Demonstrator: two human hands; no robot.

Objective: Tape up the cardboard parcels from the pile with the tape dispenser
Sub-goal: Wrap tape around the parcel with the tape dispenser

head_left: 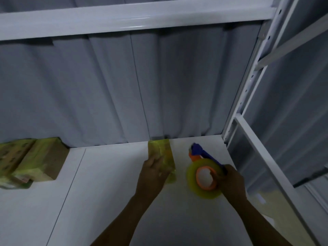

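Observation:
My left hand (151, 176) grips a small parcel (164, 155) wrapped in yellowish tape and holds it upright over the white shelf (110, 192). My right hand (230, 181) holds the tape dispenser (204, 176), which has a blue handle, an orange hub and a yellow-tinted tape roll. The dispenser is just right of the parcel, a short gap apart. A pile of taped cardboard parcels (30, 160) lies at the shelf's far left, against the grey back wall.
A white upper shelf beam (124, 18) runs across the top. A white perforated rack upright (248, 89) and frame stand at the right edge. A corrugated grey wall (124, 86) closes the back.

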